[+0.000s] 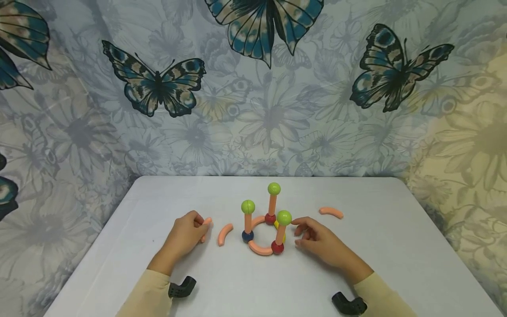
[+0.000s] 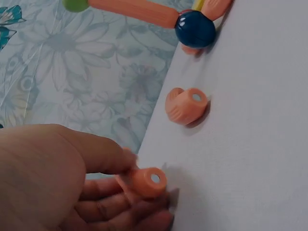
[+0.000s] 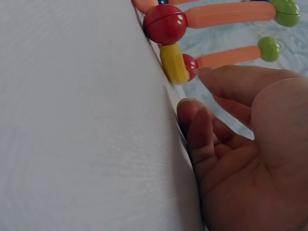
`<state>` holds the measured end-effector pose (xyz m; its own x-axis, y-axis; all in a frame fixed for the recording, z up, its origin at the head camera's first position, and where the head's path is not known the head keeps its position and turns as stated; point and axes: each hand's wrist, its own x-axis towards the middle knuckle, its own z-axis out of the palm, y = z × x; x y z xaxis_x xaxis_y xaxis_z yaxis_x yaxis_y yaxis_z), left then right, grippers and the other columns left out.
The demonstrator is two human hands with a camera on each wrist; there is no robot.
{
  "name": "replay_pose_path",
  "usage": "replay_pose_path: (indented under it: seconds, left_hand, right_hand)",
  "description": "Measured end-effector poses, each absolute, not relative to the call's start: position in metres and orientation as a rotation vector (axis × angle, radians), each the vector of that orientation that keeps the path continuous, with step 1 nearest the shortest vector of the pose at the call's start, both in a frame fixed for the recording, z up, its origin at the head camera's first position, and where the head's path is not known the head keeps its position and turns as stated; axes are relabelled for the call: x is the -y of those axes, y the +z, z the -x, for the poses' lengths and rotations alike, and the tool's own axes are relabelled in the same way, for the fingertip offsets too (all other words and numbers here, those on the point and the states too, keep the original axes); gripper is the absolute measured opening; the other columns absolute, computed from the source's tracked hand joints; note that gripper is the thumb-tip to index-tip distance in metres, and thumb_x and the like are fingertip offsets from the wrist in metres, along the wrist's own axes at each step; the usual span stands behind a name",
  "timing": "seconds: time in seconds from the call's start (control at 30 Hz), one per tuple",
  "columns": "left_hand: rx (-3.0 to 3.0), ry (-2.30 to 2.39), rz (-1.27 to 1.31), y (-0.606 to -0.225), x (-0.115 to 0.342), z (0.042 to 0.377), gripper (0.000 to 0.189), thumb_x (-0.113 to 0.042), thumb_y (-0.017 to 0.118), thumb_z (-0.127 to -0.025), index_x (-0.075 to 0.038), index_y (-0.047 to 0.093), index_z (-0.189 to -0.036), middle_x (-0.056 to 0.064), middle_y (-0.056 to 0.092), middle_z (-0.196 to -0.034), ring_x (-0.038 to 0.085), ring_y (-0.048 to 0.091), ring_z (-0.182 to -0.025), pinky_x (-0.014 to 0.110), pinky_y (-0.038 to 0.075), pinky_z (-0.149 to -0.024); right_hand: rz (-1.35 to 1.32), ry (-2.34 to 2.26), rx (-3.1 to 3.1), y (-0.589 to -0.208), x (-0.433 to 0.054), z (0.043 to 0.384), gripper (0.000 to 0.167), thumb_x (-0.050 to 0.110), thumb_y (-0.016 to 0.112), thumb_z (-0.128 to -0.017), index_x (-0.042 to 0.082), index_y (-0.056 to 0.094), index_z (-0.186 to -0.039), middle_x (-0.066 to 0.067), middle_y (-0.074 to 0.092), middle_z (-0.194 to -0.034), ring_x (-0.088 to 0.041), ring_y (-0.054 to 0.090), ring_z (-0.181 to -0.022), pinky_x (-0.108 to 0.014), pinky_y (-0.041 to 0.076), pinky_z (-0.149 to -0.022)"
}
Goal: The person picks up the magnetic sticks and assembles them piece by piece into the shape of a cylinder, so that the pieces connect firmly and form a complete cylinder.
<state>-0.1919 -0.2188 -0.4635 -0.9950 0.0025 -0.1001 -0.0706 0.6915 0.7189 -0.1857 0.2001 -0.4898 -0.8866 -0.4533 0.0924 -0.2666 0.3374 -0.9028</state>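
Between thumb and fingers my left hand [image 1: 183,234] pinches a curved orange magnetic stick [image 2: 150,182], whose silver end disc shows in the left wrist view. Just right of it lies another curved orange stick [image 1: 224,234]. A ring of orange and yellow curved sticks joined by red and blue balls stands mid-table; upright orange sticks [image 1: 272,204] rise from it, topped by green balls [image 1: 284,218]. My right hand [image 1: 322,242] is beside the ring's right side, fingers loosely bent with nothing between them. In the right wrist view the yellow curved stick [image 3: 173,63] sits near its fingertips.
A further curved orange stick [image 1: 331,212] lies at the right rear of the white table [image 1: 222,290]. Behind the table's far edge hangs a wall covering with butterflies [image 1: 158,86]. Both wrists carry black camera mounts [image 1: 182,287].
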Motion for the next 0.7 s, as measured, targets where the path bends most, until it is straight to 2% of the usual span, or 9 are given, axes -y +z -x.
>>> replay_pose_path:
  seconds: [0.13,0.3,0.5,0.7]
  left_hand:
    - [-2.685,1.409,0.085,-0.468,0.225,0.2,0.034,-0.026,0.074,-0.107,0.001,0.066,-0.126,0.005,0.07,-0.076,0.021,0.067,-0.072,0.036,0.056,-0.069]
    - [-2.531,1.646,0.13,-0.462,0.23,0.204,0.036,-0.03,0.076,-0.106,0.001,0.069,-0.123,0.01,0.071,-0.081,0.025,0.066,-0.08,0.037,0.058,-0.073]
    - [-2.4,1.84,0.141,-0.451,0.227,0.211,0.041,-0.037,0.075,-0.107,0.001,0.067,-0.122,0.014,0.074,-0.096,0.027,0.07,-0.092,0.038,0.061,-0.079]
    - [-2.302,1.947,0.076,-0.437,0.206,0.226,0.039,-0.031,0.075,-0.107,0.003,0.064,-0.123,0.017,0.073,-0.095,0.029,0.072,-0.087,0.037,0.063,-0.076]
  right_hand:
    - [0.632,-1.6,-2.406,-0.49,-0.2,0.189,0.046,0.002,0.075,-0.102,0.0,0.059,-0.145,-0.016,0.064,-0.118,-0.024,0.062,-0.087,-0.027,0.055,-0.073]
    - [0.529,-1.552,-2.461,-0.485,-0.2,0.196,0.041,0.008,0.074,-0.104,0.002,0.061,-0.142,-0.013,0.064,-0.117,-0.025,0.063,-0.082,-0.029,0.054,-0.066]
    - [0.464,-1.527,-2.514,-0.476,-0.197,0.207,0.034,0.016,0.075,-0.105,0.006,0.067,-0.137,-0.01,0.065,-0.116,-0.028,0.063,-0.084,-0.033,0.055,-0.066]
    - [0.459,-1.551,-2.525,-0.465,-0.186,0.221,0.034,0.014,0.072,-0.106,0.006,0.067,-0.139,-0.01,0.065,-0.12,-0.03,0.063,-0.092,-0.039,0.056,-0.07]
